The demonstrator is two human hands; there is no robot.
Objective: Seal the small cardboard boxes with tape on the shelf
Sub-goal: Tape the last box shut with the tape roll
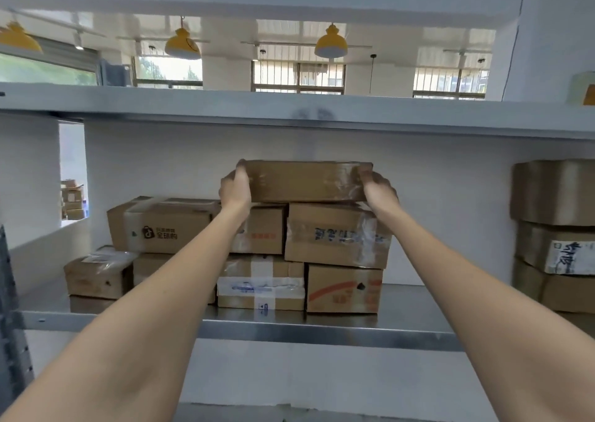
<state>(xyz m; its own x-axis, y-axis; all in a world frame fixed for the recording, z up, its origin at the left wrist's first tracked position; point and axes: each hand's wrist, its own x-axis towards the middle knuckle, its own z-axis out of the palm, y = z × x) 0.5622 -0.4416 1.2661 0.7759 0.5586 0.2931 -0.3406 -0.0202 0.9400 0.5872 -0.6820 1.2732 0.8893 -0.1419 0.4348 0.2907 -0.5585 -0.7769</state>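
- A flat box (306, 180) lies on top of the stack of boxes (335, 254) at the middle of the shelf (322, 331).
- The left hand (235, 189) holds its left end, the right hand (376, 189) its right end.
- A logo box (161, 225) sits left of the stack, on a lower box.
- Wrapped bundles (553, 228) stand stacked well apart at the right.
- An upper shelf (289, 112) runs above.

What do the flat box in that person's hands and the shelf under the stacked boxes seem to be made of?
The flat box, gripped at its ends by the left hand and right hand, looks like brown cardboard: matte, with glossy clear tape wrinkling across it. The shelf seems to be grey metal, probably steel: its front edge is thin and has a dull sheen.
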